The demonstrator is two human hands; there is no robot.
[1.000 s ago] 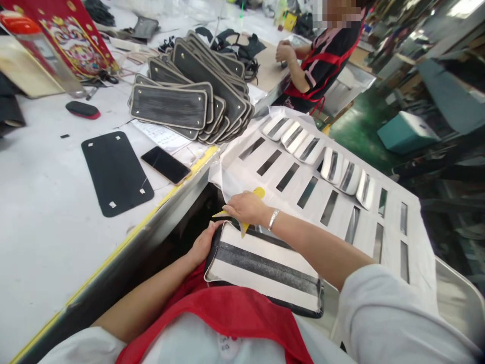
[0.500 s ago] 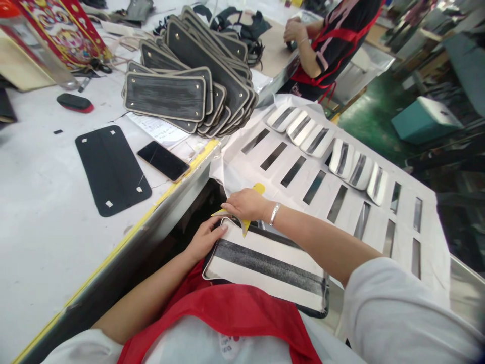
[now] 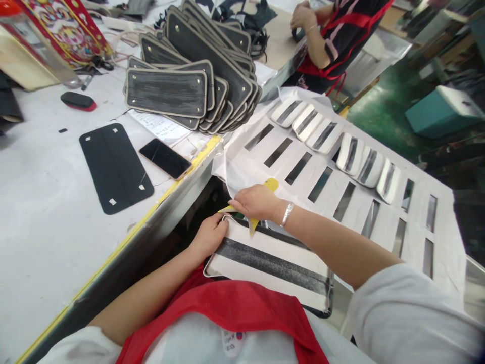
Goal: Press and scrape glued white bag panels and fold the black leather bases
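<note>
In front of my red apron lies a white rectangular panel [image 3: 282, 248] with a dark stripe along its middle and a dark rim. My left hand [image 3: 207, 236] grips its upper left corner, thumb on top and fingers partly hidden beneath. A yellow scraper [image 3: 272, 185] with a pointed, flared end is clasped in my right hand [image 3: 256, 202], palm down. That flared end meets the panel's upper edge, close to my left thumb. Whether it presses on the edge or slides under it, I cannot tell.
On the left table are a black panel [image 3: 116, 169], a phone [image 3: 165, 158], a brush [image 3: 78, 100] and a stack of dark panels [image 3: 166, 91]. A slotted white sheet [image 3: 303, 199] bearing several striped pads [image 3: 322, 136] lies right. Beyond, a co-worker's hand [image 3: 303, 17] shows.
My right hand and the scraper sit slightly farther right and higher in the picture. The whole view has shifted a little; my left hand keeps its corner.
</note>
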